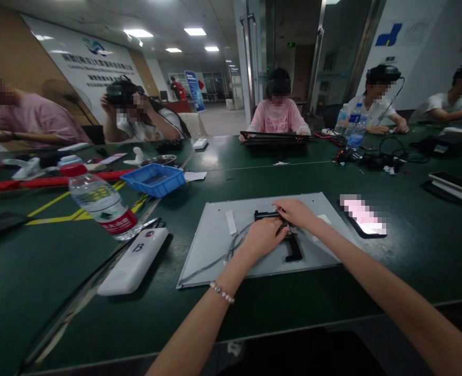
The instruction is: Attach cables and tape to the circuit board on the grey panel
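A grey metal panel (215, 240) lies flat on the dark green table (411, 250) in front of me. A black bracket (292, 249) sits on its middle, and a grey cable (231, 248) runs from it toward the panel's lower left corner. My left hand (263, 236) rests on the bracket with its fingers curled over it; a bead bracelet is on that wrist. My right hand (297, 211) is just beyond, its fingers pinched on the black part's upper end. A strip of white tape (231, 222) is stuck on the panel to the left.
A white power bank (135, 261) and a tilted water bottle (100, 201) lie to the left, with a blue tray (154, 180) behind. A lit phone (362, 215) lies right of the panel. Several people sit around the table's far side, with bottles and cables (376, 156).
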Demonstrator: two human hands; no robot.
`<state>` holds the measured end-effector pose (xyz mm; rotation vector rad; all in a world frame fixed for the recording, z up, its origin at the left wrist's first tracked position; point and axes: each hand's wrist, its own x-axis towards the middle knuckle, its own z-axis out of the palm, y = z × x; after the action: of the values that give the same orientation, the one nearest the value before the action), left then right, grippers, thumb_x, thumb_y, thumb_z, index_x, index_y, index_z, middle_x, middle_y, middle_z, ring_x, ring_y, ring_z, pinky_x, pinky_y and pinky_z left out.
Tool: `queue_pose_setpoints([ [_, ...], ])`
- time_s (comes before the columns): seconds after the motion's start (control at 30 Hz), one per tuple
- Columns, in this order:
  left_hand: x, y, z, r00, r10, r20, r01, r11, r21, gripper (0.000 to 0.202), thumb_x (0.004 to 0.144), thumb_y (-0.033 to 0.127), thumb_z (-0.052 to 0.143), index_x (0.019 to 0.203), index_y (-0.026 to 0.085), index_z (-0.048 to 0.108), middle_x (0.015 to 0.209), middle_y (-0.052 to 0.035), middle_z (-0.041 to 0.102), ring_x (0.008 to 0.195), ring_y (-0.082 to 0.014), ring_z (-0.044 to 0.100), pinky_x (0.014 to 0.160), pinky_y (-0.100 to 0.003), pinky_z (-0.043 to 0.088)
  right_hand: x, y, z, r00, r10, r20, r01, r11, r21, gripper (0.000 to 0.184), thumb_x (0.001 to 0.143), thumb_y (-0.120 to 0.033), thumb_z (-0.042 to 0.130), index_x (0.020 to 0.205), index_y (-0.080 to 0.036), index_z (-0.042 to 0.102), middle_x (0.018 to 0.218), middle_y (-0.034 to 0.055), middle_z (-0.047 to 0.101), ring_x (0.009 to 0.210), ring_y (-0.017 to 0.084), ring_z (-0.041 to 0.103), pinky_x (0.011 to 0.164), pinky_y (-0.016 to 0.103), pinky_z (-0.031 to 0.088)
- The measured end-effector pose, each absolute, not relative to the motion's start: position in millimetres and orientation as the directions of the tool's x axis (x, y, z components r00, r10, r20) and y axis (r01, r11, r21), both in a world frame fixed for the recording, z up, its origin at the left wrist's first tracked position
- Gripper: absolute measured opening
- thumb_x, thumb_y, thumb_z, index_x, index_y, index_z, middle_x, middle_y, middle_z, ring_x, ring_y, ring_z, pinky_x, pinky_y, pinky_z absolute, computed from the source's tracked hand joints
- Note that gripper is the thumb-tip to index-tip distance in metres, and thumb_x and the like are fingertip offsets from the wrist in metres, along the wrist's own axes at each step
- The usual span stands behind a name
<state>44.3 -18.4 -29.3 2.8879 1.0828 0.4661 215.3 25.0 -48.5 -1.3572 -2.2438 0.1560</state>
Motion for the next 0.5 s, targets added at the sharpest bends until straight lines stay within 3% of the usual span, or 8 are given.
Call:
queue_pose_setpoints([
  [0.27,44,-19,-28,0.720,0.644,0.260,0.646,-0.758,0.092,0.034,0.094,0.035,0.035,0.102,0.014,0.061,0.099,-0.0091,0.066,0.090,-0.0218,0.061,0.079,-0.036,0.047,218,25,-36,-0.414,0.884,0.216,0.791,0.467,-0.395,0.048,0.080,-0.015,0.052,0.128,-0.021,0.051,0.102,0.0056,0.069,0.094,0.019,0.062,0.082,0.028,0.045],
  [0.5,45,-19,-27,0.732,0.630,0.258,0.635,-0.769,0.073,0.033,0.093,0.034,0.037,0.097,0.013,0.062,0.095,-0.0093,0.066,0.090,-0.0218,0.061,0.081,-0.035,0.046,244,5,-29,-0.359,0.876,0.323,0.767,0.474,-0.432,0.044,0.082,-0.020,0.051,0.126,-0.016,0.052,0.113,0.0092,0.064,0.104,0.022,0.059,0.092,0.034,0.043],
])
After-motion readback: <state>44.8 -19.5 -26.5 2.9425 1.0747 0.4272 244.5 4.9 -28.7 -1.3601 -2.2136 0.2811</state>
